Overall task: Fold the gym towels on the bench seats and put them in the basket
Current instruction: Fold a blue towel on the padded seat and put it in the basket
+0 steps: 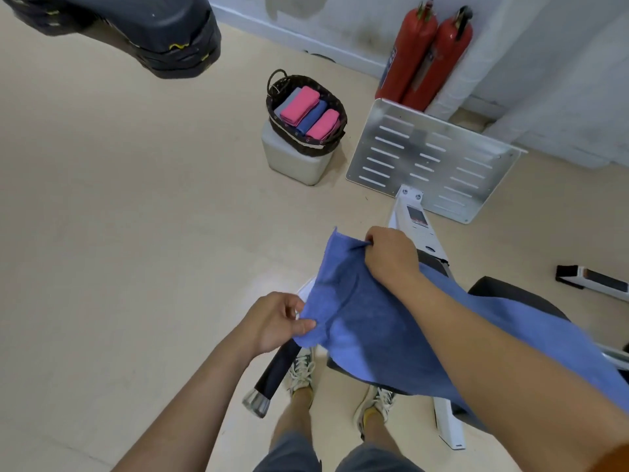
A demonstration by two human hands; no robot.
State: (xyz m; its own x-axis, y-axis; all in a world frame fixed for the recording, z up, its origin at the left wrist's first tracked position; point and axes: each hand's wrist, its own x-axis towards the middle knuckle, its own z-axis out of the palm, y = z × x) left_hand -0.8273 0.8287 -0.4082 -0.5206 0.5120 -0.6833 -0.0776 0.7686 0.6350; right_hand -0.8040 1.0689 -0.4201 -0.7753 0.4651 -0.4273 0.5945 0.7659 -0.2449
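- Pinching the near-left edge of a soft blue terry-cloth gym towel (374, 321) with the left hand (272, 321): thumb laid flat on top of the hem, other fingers curled underneath.
- Gripping the far edge of the same towel with the right hand (391, 257), knuckles up, fingers curled tight round a bunched fold, fingertips buried in the cloth.
- Held up in the air between the two hands, with the far corner poking up just past the right knuckles.
- Trailing back from there under the right forearm and draped over a black padded bench seat (517, 294) on a white metal frame.
- Matt, nappy weave, with one soft crease down the middle from the far edge toward the near one.
- Well apart from both hands, ahead on the floor: an oval dark-brown woven wicker basket (306, 144) with a loop handle, perched on a white cube-shaped block (292, 165).
- Packed inside in a row: two folded pink towels (301, 103), a folded blue towel (311, 119) between them, and a folded grey towel (286, 105) at the far left.
- Just right of the basket: a flat silver slotted metal plate (432, 158), with two red cylindrical fire extinguishers (422, 52) behind it against the wall.
- Below the left hand: a black foam-sleeved bar with a chrome end cap (272, 376).
- Underfoot: smooth beige floor (119, 199).
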